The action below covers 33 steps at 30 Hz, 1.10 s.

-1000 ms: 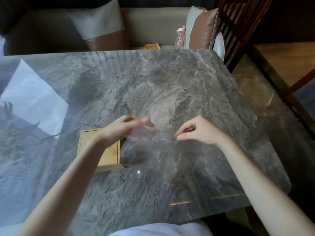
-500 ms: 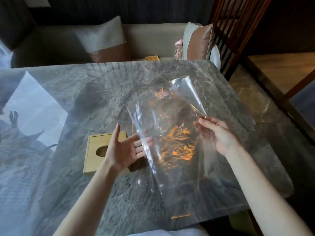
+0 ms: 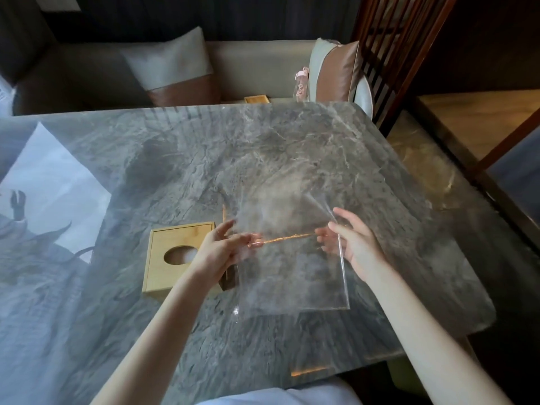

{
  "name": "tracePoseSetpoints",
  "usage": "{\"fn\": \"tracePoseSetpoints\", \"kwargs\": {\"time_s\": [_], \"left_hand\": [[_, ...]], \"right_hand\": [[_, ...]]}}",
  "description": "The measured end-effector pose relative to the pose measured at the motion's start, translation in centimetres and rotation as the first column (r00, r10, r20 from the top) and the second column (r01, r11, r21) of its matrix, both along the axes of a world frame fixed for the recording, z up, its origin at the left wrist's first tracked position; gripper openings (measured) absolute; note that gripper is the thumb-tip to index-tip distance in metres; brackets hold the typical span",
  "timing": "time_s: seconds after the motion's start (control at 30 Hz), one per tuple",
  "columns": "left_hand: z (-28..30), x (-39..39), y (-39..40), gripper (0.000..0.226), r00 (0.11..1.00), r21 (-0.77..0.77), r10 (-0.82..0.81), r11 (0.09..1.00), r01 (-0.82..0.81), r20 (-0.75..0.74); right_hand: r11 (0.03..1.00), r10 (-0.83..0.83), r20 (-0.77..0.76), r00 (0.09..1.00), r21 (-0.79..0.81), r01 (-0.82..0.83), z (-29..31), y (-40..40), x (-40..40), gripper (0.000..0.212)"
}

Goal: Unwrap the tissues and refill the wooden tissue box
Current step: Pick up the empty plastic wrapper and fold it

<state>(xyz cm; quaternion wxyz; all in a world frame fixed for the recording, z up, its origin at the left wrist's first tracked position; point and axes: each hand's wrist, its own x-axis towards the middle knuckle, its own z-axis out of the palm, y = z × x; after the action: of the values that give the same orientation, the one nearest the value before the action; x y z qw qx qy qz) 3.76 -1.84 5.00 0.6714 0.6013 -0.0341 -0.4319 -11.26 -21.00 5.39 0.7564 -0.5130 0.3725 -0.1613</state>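
Left hand [image 3: 217, 252] and right hand [image 3: 355, 247] pinch opposite edges of the clear plastic wrapper [image 3: 292, 258], held as 1 sheet, long axis running toward the person, just right of the wooden tissue box [image 3: 175, 255] on the marble table [image 3: 204, 159].

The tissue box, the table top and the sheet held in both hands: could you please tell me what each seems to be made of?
Tissue box: pale wood, possibly bamboo, matte, with faint grain and an oval slot in the lid.
Table top: grey veined stone or a stone-look slab, polished; it mirrors the window.
Sheet: thin clear plastic film, glossy and see-through, held between the left hand and right hand.
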Motion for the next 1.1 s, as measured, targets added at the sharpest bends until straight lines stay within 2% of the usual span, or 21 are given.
{"fn": "tracePoseSetpoints", "kwargs": {"time_s": [0.1, 0.17, 0.23, 0.3, 0.37, 0.43, 0.47, 0.5, 0.57, 0.6, 0.63, 0.7, 0.77, 0.8, 0.93, 1.1], "left_hand": [[0.2, 0.3, 0.3, 0.071, 0.995, 0.008, -0.014, 1.0, 0.013, 0.103], [0.9, 0.5, 0.5, 0.064, 0.953, 0.129, -0.137, 0.986, 0.105, 0.271], [1.4, 0.6, 0.3, 0.058, 0.841, 0.331, -0.292, 0.932, 0.145, 0.455], [1.8, 0.4, -0.1, 0.045, 0.676, 0.507, -0.414, 0.859, 0.07, 0.609], [2.2, -0.1, -0.5, 0.028, 0.548, 0.567, -0.455, 0.823, -0.044, 0.702], [2.5, -0.3, -1.0, 0.017, 0.514, 0.559, -0.446, 0.825, -0.081, 0.733], [2.7, -0.1, -1.2, 0.014, 0.532, 0.556, -0.442, 0.829, -0.066, 0.723], [2.9, 0.2, -1.3, 0.011, 0.591, 0.541, -0.425, 0.841, -0.022, 0.685], [3.0, 1.1, -1.5, 0.008, 0.799, 0.409, -0.357, 0.9, 0.155, 0.484], [2.9, 1.5, -1.5, 0.013, 0.873, 0.303, -0.336, 0.924, 0.233, 0.353], [2.9, 1.7, -1.6, 0.022, 0.911, 0.206, -0.338, 0.934, 0.293, 0.237], [3.0, 1.2, -2.4, 0.031, 0.927, 0.064, -0.366, 0.93, 0.361, 0.084], [3.1, 0.1, -4.0, 0.018, 0.939, 0.0, -0.343, 0.939, 0.343, -0.002], [3.2, -0.7, -4.9, 0.016, 0.95, 0.015, -0.312, 0.95, 0.312, -0.021], [2.3, -3.3, -8.9, 0.024, 0.967, 0.095, -0.253, 0.962, 0.255, -0.037], [1.8, -8.6, -15.9, 0.013, 0.898, 0.185, -0.439, 0.882, 0.434, -0.016]], "right_hand": [[0.993, 0.067, -0.019, 0.998, -0.097, -0.069, 0.4, 0.1, -0.4, 0.033], [0.978, 0.149, -0.049, 0.988, -0.138, -0.154, 0.7, -0.1, -0.7, 0.031], [0.926, 0.254, -0.144, 0.957, -0.249, -0.283, 0.9, -0.5, -1.1, 0.039], [0.828, 0.299, -0.294, 0.908, -0.392, -0.4, 1.2, -0.6, -1.4, 0.045], [0.754, 0.223, -0.396, 0.891, -0.509, -0.415, 1.3, -0.5, -1.6, 0.034], [0.677, 0.121, -0.434, 0.893, -0.622, -0.394, 1.6, -0.4, -1.9, 0.019], [0.651, 0.089, -0.433, 0.897, -0.656, -0.382, 1.7, -0.6, -2.1, 0.015], [0.659, 0.081, -0.423, 0.903, -0.657, -0.367, 1.8, -0.7, -2.4, 0.015], [0.776, 0.109, -0.36, 0.927, -0.552, -0.306, 2.1, -1.1, -3.1, 0.014], [0.846, 0.127, -0.305, 0.944, -0.463, -0.263, 2.3, -1.3, -3.5, 0.012], [0.901, 0.135, -0.238, 0.962, -0.375, -0.219, 2.5, -1.5, -3.8, 0.011], [0.974, 0.131, -0.074, 0.989, -0.179, -0.142, 2.7, -1.7, -4.6, 0.009], [0.997, 0.079, 0.053, 0.995, 0.01, -0.08, 2.7, -2.1, -5.6, 0.009], [0.996, 0.061, 0.063, 0.996, 0.054, -0.065, 2.5, -2.4, -6.3, 0.01], [0.996, 0.087, -0.138, 0.987, -0.018, -0.09, 1.2, -3.9, -9.7, 0.01], [0.97, -0.222, -0.136, 0.965, 0.074, 0.234, 0.9, -8.3, -16.4, 0.013]]}}
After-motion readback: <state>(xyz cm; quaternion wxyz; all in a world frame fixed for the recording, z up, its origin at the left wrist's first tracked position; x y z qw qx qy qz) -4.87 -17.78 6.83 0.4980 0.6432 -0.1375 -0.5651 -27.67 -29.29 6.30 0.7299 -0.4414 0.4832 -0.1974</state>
